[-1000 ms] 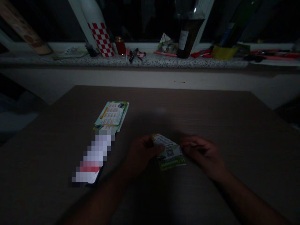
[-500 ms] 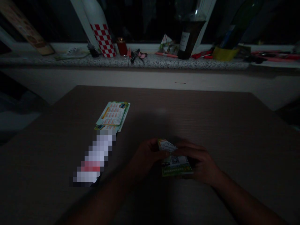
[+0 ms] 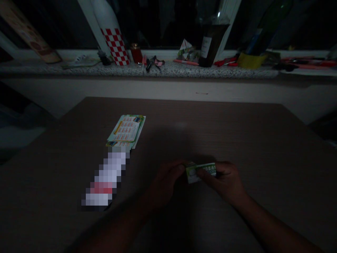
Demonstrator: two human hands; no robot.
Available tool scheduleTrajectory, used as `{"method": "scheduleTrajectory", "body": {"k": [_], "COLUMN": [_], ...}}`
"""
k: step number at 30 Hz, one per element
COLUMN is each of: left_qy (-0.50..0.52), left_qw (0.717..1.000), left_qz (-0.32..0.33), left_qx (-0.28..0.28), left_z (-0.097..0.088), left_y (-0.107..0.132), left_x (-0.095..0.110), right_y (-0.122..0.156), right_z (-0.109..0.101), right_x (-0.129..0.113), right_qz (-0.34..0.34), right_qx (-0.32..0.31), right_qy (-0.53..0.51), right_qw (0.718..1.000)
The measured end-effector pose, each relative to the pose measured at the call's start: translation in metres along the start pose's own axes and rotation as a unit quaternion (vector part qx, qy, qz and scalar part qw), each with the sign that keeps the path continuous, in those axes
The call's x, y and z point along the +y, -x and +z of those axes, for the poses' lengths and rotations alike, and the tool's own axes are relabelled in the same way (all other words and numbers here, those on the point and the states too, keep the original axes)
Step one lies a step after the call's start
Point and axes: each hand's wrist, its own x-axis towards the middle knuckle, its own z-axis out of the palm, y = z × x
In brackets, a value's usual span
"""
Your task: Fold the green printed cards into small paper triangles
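Note:
A small green and white printed card (image 3: 193,176) is held above the table between my two hands, its face tilted and partly covered by fingers. My right hand (image 3: 228,181) grips its right side, thumb across the front. At the card's upper left corner, my left hand (image 3: 167,181) pinches the edge with thumb and forefinger. To the left lies a stack of calendar cards (image 3: 125,128) with rows of red and blue print, slightly fanned. Just below the stack, touching or overlapping it, is a long pale item (image 3: 110,175) with a red band, blurred out by pixels.
Behind the brown wooden table (image 3: 237,133) runs a speckled stone windowsill (image 3: 179,72). On it stand a red-checked white bottle (image 3: 116,45), a small red jar (image 3: 136,54), a dark labelled container (image 3: 209,49), a yellow holder (image 3: 251,60) and several red pens and clips.
The card has been turned from showing its text and square code to a narrower green and white face. My right thumb now lies across its front.

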Motion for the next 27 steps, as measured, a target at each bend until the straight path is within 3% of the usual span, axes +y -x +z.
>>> {"method": "scheduleTrajectory", "body": {"k": [3,6,8,14,27], "left_qy": [-0.063,-0.091,-0.1,-0.109,-0.128], "left_qw": [0.998,0.993,0.991,0.991,0.988], "left_qz": [0.029,0.061,0.07,0.063,0.065], "left_qx": [0.01,-0.047,-0.052,-0.052,-0.049], "left_z": [0.002,0.005,0.006,0.007,0.006], "left_y": [0.004,0.004,0.004,0.003,0.003], "left_x": [0.005,0.011,0.012,0.009,0.013], "right_y": [0.001,0.002,0.003,0.003,0.003], "right_z": [0.002,0.002,0.002,0.002,0.003], "right_x": [0.001,0.0,0.0,0.003,-0.001], "right_qz": [0.016,0.038,0.055,0.089,0.092], "right_qx": [0.0,-0.006,-0.01,-0.016,-0.019], "right_qy": [-0.012,-0.019,-0.021,-0.022,-0.022], "right_qw": [1.0,0.999,0.998,0.996,0.995]}}
